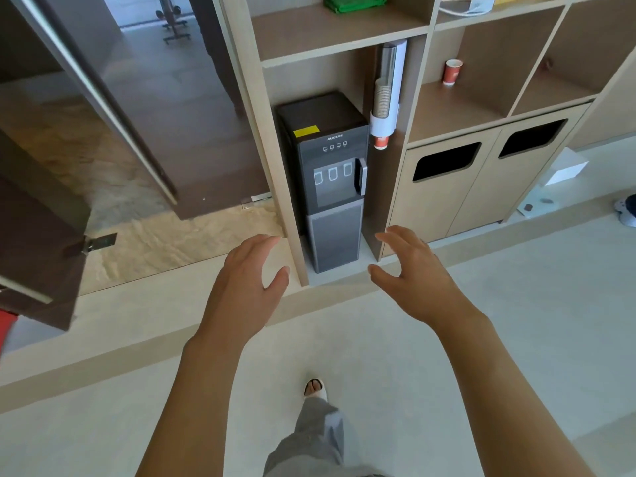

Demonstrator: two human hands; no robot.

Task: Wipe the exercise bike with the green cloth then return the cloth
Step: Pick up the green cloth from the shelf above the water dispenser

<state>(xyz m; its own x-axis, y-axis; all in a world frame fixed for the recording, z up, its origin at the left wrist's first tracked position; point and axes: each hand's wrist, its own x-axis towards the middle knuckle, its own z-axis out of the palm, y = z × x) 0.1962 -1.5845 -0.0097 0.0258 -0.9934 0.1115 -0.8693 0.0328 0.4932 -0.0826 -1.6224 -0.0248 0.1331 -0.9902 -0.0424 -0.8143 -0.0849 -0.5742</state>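
Up at the top centre of the frame, a crumpled bright green cloth (354, 2) lies on a shelf (337, 31). Below, left hand (246, 287) and right hand (418, 277) hover, fingers released, holding nothing.

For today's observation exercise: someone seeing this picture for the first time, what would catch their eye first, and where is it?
First, the two bare hands held out in the foreground, the left hand and right hand, both open and holding nothing. Between and beyond them stands the dark water dispenser in its tall shelf niche, with a cup dispenser on the wall to its right. The green cloth lies on the shelf above, at the top edge.
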